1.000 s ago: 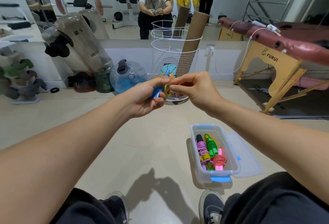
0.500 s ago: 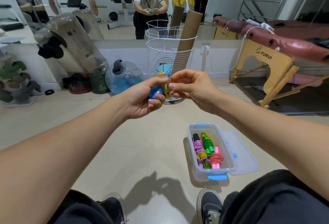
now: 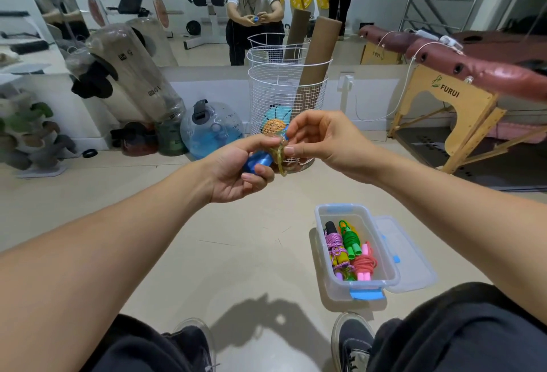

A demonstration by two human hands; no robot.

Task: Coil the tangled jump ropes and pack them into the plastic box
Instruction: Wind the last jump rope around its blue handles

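My left hand grips the blue handles of a jump rope in front of my chest. Its yellowish translucent cord is wound in a small coil round the handles. My right hand pinches that cord coil with thumb and fingertips. On the floor at lower right stands the clear plastic box with blue clips. Inside it lie coiled ropes: a purple one, a green one and a pink one. The box's lid lies beside it on the right.
A white wire basket with cardboard tubes and balls stands ahead by the mirror wall. Water bags and a blue jug sit to its left. A wooden-legged massage table is at right. My shoes are just below the box.
Both hands stay together on the blue-handled rope; the right fingers have shifted slightly round the cord coil. The view has tilted a little.
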